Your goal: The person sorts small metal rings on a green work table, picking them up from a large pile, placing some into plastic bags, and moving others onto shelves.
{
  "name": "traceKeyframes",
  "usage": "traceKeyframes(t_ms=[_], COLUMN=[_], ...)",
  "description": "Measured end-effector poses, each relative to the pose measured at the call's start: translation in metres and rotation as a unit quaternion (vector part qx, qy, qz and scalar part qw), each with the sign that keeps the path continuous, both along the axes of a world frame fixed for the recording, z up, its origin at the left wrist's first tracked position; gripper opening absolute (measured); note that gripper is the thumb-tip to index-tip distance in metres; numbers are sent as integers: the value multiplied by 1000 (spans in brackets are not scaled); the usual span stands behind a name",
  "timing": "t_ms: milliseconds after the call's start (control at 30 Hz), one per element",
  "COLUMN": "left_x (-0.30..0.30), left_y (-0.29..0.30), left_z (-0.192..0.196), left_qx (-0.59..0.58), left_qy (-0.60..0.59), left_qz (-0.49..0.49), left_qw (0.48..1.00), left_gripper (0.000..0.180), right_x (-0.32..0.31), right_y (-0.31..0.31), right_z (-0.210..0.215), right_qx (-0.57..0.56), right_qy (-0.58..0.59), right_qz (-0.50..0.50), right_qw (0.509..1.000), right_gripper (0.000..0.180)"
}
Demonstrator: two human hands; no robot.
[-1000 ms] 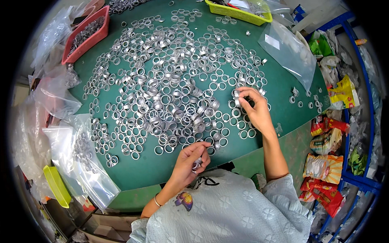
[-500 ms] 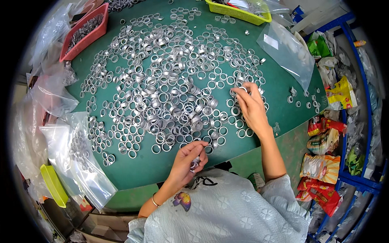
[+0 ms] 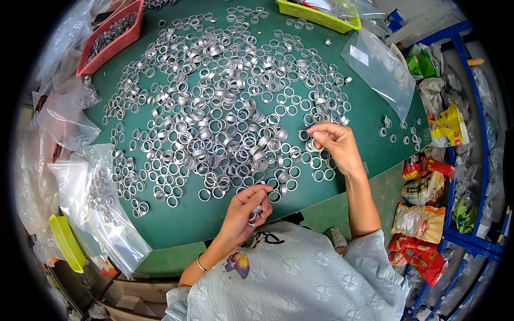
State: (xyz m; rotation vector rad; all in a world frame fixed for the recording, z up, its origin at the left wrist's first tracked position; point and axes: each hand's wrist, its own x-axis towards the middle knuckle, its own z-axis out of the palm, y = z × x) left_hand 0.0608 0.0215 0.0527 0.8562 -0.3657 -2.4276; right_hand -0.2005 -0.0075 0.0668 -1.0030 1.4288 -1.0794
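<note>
A wide, loose heap of silver metal rings point(image 3: 259, 160) covers the green tabletop point(image 3: 179, 227) in front of me, some stacked and some lying flat. My left hand point(image 3: 243, 214) is curled at the near edge of the heap, with several small rings point(image 3: 254, 215) showing in its bent fingers. Over the right side of the heap, my right hand point(image 3: 341, 148) has its thumb and forefinger pinched at the edge of a single ring point(image 3: 304, 135). Other rings lie just under and beside these fingers.
A red basket point(image 3: 110, 48) of small metal parts stands far left, a yellow-green basket point(image 3: 321, 18) at the far edge. Plastic bags point(image 3: 96, 203) lie along the left side, another clear bag point(image 3: 380, 67) far right. Blue shelving point(image 3: 484, 128) with packets stands at right.
My right hand has drawn slightly nearer and its spread fingers have closed to a pinch at a ring. My left hand stays nearly in place, curled around its rings.
</note>
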Motion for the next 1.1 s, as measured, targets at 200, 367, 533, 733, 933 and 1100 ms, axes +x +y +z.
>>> traceKeyframes(t_ms=[200, 367, 533, 733, 933, 1100], left_x=[-3, -5, -14, -18, -10, -7], left_y=[-1, -2, -3, -2, 0, 0], left_z=[4, 6, 12, 9, 5, 7], left_qx=[-4, -4, -35, -58, -71, -75], left_qy=[-5, 0, -49, -146, -165, -164], left_qz=[-10, -36, -91, -138, -131, -124], left_qw=[1000, 999, 994, 978, 975, 976], left_gripper=[22, 23, 19, 11, 8, 8], right_x=[22, 27, 55, 61, 12, 9], right_y=[15, 23, 41, 57, 39, 31], right_z=[1, 4, 20, 24, -1, -11], right_qx=[17, -21, -57, -93, -160, -173], right_qy=[-244, -175, -125, 109, 495, 512], right_qz=[-35, 13, 54, 79, -10, 19], right_qw=[969, 984, 989, 987, 854, 841], right_gripper=[18, 16, 16, 15, 19, 13])
